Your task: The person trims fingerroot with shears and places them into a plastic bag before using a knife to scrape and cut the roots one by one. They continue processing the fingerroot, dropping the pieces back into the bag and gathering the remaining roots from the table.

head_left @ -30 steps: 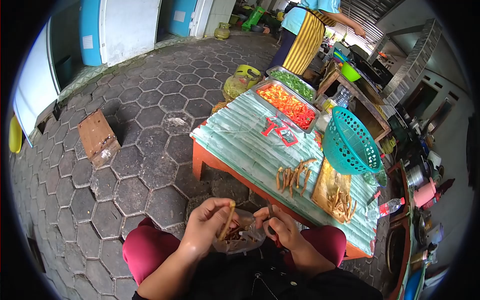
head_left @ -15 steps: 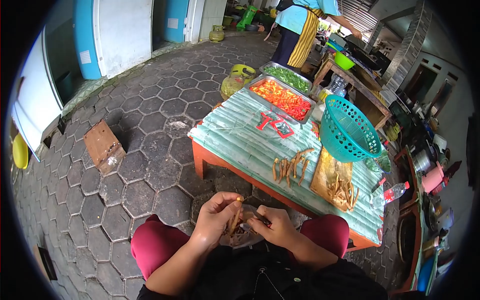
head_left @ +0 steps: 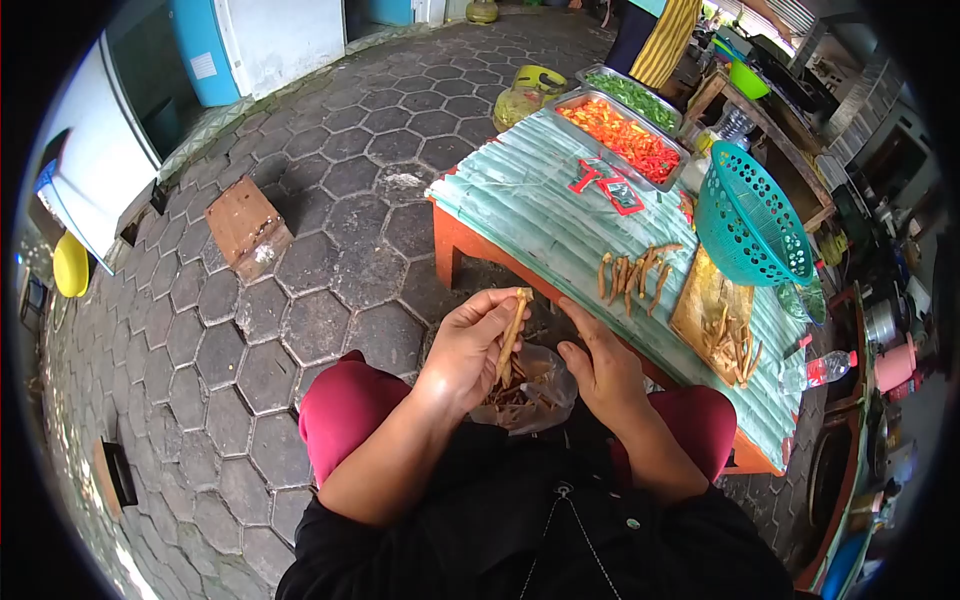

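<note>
Since half a second ago the view has tipped down and nearer to the lap. The left hand has lifted the long tan peeled root stick upright, its grip pinched round the lower half, the top end now clear of the bag. The right hand has come off the stick: fingers loosely spread, nothing visible in them. The small blade seen in it earlier cannot be made out now. Judgement: scraping of this piece has paused or is done.

Containers:
- Clear plastic bag on the lap, between the hands, holding brown peelings and scraps; the stick's lower end reaches into its mouth.
- Wooden chopping board on the green-covered low counter, carrying a heap of cut root pieces; more whole roots lie loose just beside it.
- Teal plastic basket tipped on its side; contents not visible.
- Steel tray of red chillies, touching a second tray of green chillies behind it.
</note>
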The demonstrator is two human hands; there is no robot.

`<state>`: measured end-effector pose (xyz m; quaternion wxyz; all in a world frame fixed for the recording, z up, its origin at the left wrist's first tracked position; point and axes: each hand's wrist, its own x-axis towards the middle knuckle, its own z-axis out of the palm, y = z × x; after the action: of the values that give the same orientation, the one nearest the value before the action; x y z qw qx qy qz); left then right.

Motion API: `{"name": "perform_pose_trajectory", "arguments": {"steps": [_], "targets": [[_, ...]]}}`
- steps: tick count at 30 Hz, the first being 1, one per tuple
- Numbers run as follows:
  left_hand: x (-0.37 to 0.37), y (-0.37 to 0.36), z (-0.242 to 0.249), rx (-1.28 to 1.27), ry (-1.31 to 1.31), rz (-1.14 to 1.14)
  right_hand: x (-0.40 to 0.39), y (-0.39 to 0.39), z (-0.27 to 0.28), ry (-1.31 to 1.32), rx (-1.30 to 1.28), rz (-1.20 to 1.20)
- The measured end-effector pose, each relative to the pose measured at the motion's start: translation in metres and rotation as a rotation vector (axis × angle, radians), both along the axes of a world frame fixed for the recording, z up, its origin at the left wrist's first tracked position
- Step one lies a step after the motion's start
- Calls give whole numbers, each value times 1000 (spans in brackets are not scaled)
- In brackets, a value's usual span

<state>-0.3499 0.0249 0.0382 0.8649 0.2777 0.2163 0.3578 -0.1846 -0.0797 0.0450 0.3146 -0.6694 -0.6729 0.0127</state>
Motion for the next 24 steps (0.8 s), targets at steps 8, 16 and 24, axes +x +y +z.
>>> {"name": "perform_pose_trajectory", "arguments": {"steps": [8, 16, 24], "targets": [[0, -3, -5, -35, -27, -54, -2, -3, 1, -38, 21, 46], [0, -3, -8, -83, -164, -96, 1, -5, 4, -230, 44, 25], [-2, -5, -4, -115, -168, -72, 0, -6, 8, -221, 38, 105]]}}
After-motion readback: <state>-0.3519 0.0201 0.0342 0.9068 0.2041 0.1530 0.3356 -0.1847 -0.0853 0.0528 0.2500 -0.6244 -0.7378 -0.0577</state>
